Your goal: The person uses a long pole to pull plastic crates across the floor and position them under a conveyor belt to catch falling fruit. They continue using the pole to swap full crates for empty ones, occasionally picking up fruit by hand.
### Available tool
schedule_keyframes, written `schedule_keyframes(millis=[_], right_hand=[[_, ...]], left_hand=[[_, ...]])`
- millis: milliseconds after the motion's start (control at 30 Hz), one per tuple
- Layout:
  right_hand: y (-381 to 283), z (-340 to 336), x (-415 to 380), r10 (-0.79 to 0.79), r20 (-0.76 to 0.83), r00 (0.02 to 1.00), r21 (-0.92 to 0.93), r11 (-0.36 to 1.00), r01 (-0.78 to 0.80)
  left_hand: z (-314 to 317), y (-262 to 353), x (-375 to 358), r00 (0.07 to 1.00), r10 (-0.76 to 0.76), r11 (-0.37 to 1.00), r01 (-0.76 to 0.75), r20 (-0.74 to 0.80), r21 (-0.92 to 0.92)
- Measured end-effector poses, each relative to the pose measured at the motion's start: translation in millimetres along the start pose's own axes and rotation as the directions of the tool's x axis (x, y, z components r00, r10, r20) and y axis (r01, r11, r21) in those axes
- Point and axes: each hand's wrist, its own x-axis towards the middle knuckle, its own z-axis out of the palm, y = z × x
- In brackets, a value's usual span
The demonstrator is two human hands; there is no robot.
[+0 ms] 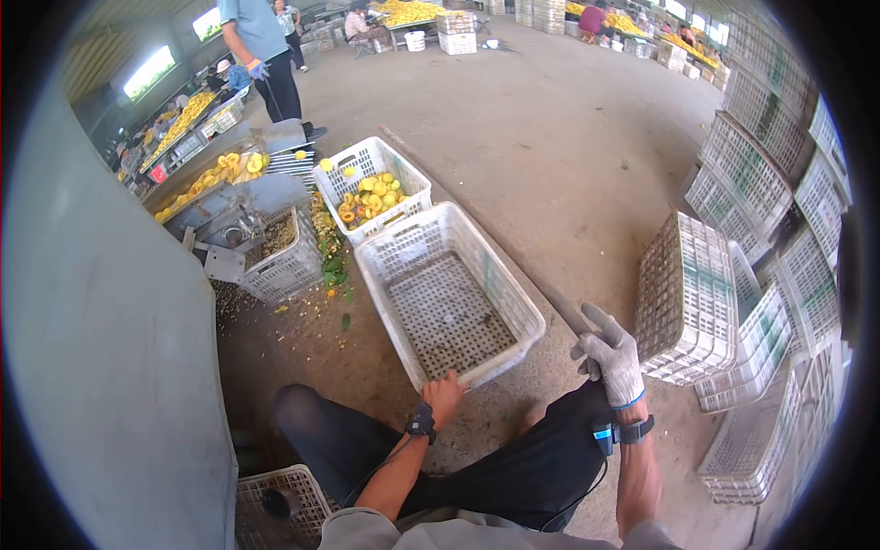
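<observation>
My left hand (445,396), bare, has its fingers closed over the near rim of a white plastic crate (530,332), whose slatted floor shows through dirt. My right hand (612,356) wears a pale knit glove with a blue cuff and is raised above my right knee. It is closed around the near end of a long brown pole (513,261), which slants away past the crate's right side; the index finger points up. Touching the crate's far end is another white crate (417,188), partly filled with halved yellow fruit (374,197).
A metal chute (266,137) carries yellow fruit toward the crates. Below it stands a crate of pits (298,261), with leaves and scraps on the floor. Stacked crates (692,302) line the right; a grey panel (110,321) fills the left. A person (266,55) stands behind the chute.
</observation>
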Motion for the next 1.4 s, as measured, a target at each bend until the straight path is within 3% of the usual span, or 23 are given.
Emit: schedule_keyframes(millis=[100,167,400,533,567,667,767,833,867,933,1000,1067,1100,1167,1200,1267,1300,1400], right_hand=[[-3.0,-3.1,1.0,0.019,-0.008,1.0,-0.024,1.0,-0.019],[-2.9,-8.6,1.7,0.056,-0.01,0.998,-0.037,0.998,-0.056],[4.1,-20.0,2.6,0.099,-0.001,0.995,0.023,0.995,-0.099],[8.2,-21.7,8.4,0.09,0.002,0.996,0.039,0.995,-0.09],[9.2,-21.4,8.2,0.094,0.002,0.996,0.049,0.994,-0.094],[19.1,-18.7,13.7,0.047,-0.05,0.998,0.071,0.997,-0.044],[22.7,-20.7,15.1,0.074,-0.03,0.997,0.06,0.996,-0.072],[19.2,-22.2,13.3,0.094,-0.016,0.995,0.043,0.995,-0.093],[24.3,-20.6,14.1,0.016,-0.063,0.998,0.0,1.0,-0.016],[43.3,-13.4,17.7,-0.143,-0.149,0.978,-0.104,0.986,0.128],[42.0,-7.1,12.8,-0.218,-0.166,0.962,-0.208,0.961,0.182],[47.2,5.4,13.5,-0.233,-0.132,0.963,-0.319,0.93,0.182],[39.3,10.9,7.8,-0.2,-0.108,0.974,-0.36,0.921,0.149],[35.0,30.4,1.7,-0.195,-0.07,0.978,-0.517,0.846,0.132],[36.3,35.0,4.6,-0.194,-0.07,0.979,-0.509,0.85,0.132],[45.5,43.6,6.4,-0.181,-0.046,0.982,-0.496,0.858,0.135],[46.7,44.4,4.2,-0.281,0.016,0.959,-0.48,0.84,0.254],[48.7,35.7,-12.9,-0.225,0.231,0.947,-0.49,0.814,0.313]], left_hand=[[-13.0,-30.1,27.7,0.999,-0.032,0.999,0.032,0.021,-0.003],[-28.0,-42.7,33.9,0.999,0.029,0.999,-0.027,0.034,-0.039],[-32.4,-42.0,33.9,0.994,0.099,0.995,-0.098,0.045,-0.035],[-36.2,-30.9,31.7,0.998,0.061,0.998,-0.061,0.033,0.016],[-42.4,-24.1,31.6,0.993,-0.013,1.0,0.01,0.117,0.029],[-36.5,-24.8,32.0,0.997,0.081,0.994,-0.08,0.005,-0.073],[-39.9,-3.9,32.3,0.963,0.172,0.966,-0.206,-0.206,-0.156],[-52.9,24.4,42.5,0.986,0.115,0.944,-0.146,-0.121,-0.295],[-61.4,39.8,49.8,0.993,0.088,0.927,-0.109,-0.074,-0.359],[-78.8,70.9,66.8,0.991,0.115,0.72,-0.036,0.068,-0.693],[-100.5,109.8,87.2,0.968,0.151,0.47,0.106,0.199,-0.876],[-121.0,147.6,100.1,0.933,0.164,0.239,0.278,0.321,-0.93],[-114.6,158.1,110.9,0.905,0.098,0.074,0.408,0.414,-0.91],[-115.8,169.7,121.0,0.814,0.286,-0.145,0.559,0.506,-0.817],[-121.2,175.2,124.3,0.762,0.384,-0.239,0.628,0.522,-0.741],[-134.1,175.7,112.2,0.824,0.325,-0.205,0.541,0.464,-0.816],[-141.7,170.9,107.4,0.852,0.29,-0.185,0.497,0.436,-0.848],[-136.7,136.3,126.2,0.803,0.23,0.029,0.559,0.55,-0.829]])
